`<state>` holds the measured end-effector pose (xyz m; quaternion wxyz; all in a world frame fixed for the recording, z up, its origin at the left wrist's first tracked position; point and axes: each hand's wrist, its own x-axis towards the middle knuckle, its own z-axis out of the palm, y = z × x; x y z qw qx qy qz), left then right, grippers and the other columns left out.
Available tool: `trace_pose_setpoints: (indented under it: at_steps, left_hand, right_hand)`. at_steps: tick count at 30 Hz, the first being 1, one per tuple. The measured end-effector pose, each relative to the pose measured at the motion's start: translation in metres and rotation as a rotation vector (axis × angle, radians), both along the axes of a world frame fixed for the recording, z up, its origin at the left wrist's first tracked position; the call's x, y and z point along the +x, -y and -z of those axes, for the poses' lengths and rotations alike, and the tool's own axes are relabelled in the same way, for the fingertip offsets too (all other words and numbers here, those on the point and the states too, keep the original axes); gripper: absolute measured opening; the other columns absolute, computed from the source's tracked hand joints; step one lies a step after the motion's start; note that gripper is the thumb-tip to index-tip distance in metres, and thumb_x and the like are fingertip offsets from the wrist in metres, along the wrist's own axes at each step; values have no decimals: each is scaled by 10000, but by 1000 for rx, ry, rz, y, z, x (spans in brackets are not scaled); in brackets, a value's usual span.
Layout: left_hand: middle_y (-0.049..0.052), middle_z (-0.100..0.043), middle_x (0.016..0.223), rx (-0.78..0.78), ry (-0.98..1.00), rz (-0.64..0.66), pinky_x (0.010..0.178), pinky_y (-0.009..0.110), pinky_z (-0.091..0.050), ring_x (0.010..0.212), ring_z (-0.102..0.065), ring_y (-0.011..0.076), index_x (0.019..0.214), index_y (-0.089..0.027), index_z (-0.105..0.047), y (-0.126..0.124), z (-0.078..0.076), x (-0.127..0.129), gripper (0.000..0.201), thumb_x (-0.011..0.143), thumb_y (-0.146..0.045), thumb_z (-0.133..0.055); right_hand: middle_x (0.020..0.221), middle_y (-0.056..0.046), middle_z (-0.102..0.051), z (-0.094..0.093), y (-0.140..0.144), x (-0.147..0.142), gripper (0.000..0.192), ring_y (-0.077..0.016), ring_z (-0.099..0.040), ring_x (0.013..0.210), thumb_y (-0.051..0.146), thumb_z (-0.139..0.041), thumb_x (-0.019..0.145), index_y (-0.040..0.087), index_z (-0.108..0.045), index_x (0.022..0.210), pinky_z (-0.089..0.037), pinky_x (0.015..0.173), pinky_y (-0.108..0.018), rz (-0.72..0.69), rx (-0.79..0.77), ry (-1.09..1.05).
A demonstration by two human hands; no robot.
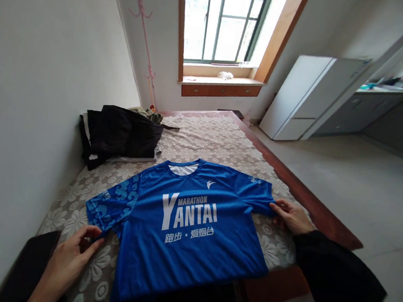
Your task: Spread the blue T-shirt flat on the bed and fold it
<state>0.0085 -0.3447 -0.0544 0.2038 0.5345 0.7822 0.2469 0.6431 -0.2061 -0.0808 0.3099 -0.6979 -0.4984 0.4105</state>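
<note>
A blue T-shirt (186, 243) with white lettering lies spread, front side up, its collar pointing away from me and its hem hanging over the near edge. My left hand (72, 252) pinches the lower edge of the patterned sleeve on the left. On the other side, my right hand (292, 217) grips the lower corner of the right sleeve between thumb and fingers. Both sleeves are stretched outward, and soft creases run across the shirt's body. Beneath it is a flower-patterned lace tablecloth (210, 133).
Dark folded clothes (121, 132) are piled at the back left against the wall. A reddish wooden table edge (309, 207) runs along the right. Further off stand a pink coat rack (144, 28), a window (226, 26) and a white refrigerator (308, 94).
</note>
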Motion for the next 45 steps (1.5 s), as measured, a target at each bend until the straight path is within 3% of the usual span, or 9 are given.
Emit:
trace_pose_setpoints:
  at_steps: [10,16,20,25,30,36,39,41,45]
  left_hand:
    - [23,-720,715,-70,-1,-73,530,303,-488,584,-638,232,869,-278,-726,8,-5,-6,523,638,-734,-615]
    - [11,-703,657,-109,-120,-15,558,311,-504,517,-603,220,895,-284,-735,1,-15,-5,491,717,-710,-567]
    - [60,-775,1009,-43,-213,169,820,360,-552,876,-708,275,1049,-281,-756,-20,-36,17,478,828,-611,-491]
    - [97,-676,1347,-129,-556,478,1080,518,-421,1313,-554,341,1153,-258,-758,-41,-54,56,442,814,-271,-474]
    - [159,-766,996,-349,-812,472,1044,646,-387,1046,-689,391,871,-196,-767,-36,-62,49,377,920,-282,-403]
    - [166,-750,846,-487,-843,289,849,538,-520,866,-733,389,795,-181,-713,-27,-71,30,499,1003,-394,-313]
    - [170,-754,962,-327,-753,398,899,501,-522,947,-725,359,962,-165,-731,-46,-67,53,493,1018,-403,-303]
    - [178,-711,1228,-164,-618,498,1037,460,-478,1171,-661,320,1226,-146,-681,-71,-56,78,481,1025,-395,-322]
    - [132,-335,1648,-57,-512,488,1220,535,-282,1540,-246,332,1576,-147,-357,-127,-21,128,603,1022,-384,-349]
  right_hand:
    - [827,-50,-693,9,23,-3,480,-182,-630,554,637,-727,682,239,-554,886,-468,432,-286,101,228,130]
    - [821,-28,-677,-8,23,-1,321,-181,-612,610,488,-631,775,248,-577,981,-519,623,-326,-77,298,529]
    - [947,-81,-699,-41,5,-38,270,-229,-666,760,482,-563,876,240,-627,976,-543,722,-363,-303,431,611]
    - [1183,-99,-682,-65,-22,-122,246,-257,-678,1052,399,-484,972,244,-638,1085,-549,941,-392,-677,546,542]
    - [1338,-116,-640,-48,-47,-156,343,-294,-613,1228,440,-551,950,232,-645,1206,-487,1077,-453,-754,529,643]
    - [1468,-168,-553,-17,-61,-158,554,-351,-495,1375,545,-615,905,193,-617,1332,-416,1141,-510,-770,467,752]
    - [1566,-149,-467,-11,-65,-174,620,-377,-416,1435,573,-588,916,222,-556,1426,-369,1159,-567,-756,461,779]
    - [1627,-125,-390,-10,-71,-189,679,-402,-345,1478,608,-557,922,259,-485,1500,-332,1159,-627,-750,417,802]
    - [1712,-74,-191,-8,-93,-214,827,-427,-134,1553,713,-464,919,282,-315,1608,-176,1181,-723,-706,304,882]
